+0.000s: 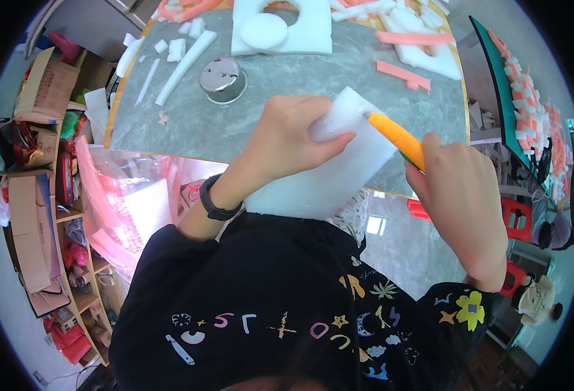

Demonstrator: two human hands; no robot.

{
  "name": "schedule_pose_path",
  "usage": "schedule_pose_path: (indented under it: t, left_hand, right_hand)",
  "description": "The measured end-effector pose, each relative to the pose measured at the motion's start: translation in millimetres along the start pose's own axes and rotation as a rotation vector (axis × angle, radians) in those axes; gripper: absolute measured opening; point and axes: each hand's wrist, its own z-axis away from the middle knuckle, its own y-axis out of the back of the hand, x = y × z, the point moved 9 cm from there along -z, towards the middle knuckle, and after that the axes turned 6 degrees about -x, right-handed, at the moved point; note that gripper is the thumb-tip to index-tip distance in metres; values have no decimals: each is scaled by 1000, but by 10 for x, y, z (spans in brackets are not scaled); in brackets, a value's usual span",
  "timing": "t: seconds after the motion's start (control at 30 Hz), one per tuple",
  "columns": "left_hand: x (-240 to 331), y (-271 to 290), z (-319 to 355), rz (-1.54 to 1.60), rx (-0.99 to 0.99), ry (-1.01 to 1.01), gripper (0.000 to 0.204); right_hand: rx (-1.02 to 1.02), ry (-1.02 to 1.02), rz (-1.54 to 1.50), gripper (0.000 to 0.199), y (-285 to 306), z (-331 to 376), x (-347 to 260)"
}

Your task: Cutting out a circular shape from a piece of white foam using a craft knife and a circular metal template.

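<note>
My left hand (297, 133) is closed around the upper part of a white foam sheet (313, 186), thumb on the near face. The sheet tilts up over the table's front edge, its lower edge against my black shirt. In my right hand (459, 189) is an orange-handled utility knife (396, 138), gripped from the right. Its tip meets the foam's right edge near the upper corner; how deep the blade sits cannot be made out. On the table beyond my left hand stands a round, shiny metal tin (223, 79).
The grey marbled table (170, 124) carries a white foam block (313, 39) with a round hole, a foam disc (263, 34), white strips (186, 68) and pink foam pieces (404, 77). Cluttered shelves (82, 287) stand left, beside pink plastic wrap (111, 215). A green board (508, 111) holds foam pieces at right.
</note>
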Motion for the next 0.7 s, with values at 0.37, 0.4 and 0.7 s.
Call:
schedule_pose_path:
  t: [0.37, 0.4, 0.7]
  left_hand:
    - [-67, -13, 9, 49, -69, 116, 30]
    - [-39, -18, 19, 59, -39, 79, 31]
    - [-225, -24, 74, 4, -92, 128, 24]
  right_hand:
    - [54, 124, -131, 25, -16, 58, 131]
    - [54, 124, -131, 25, -26, 35, 138]
    - [-111, 82, -209, 26, -139, -42, 233]
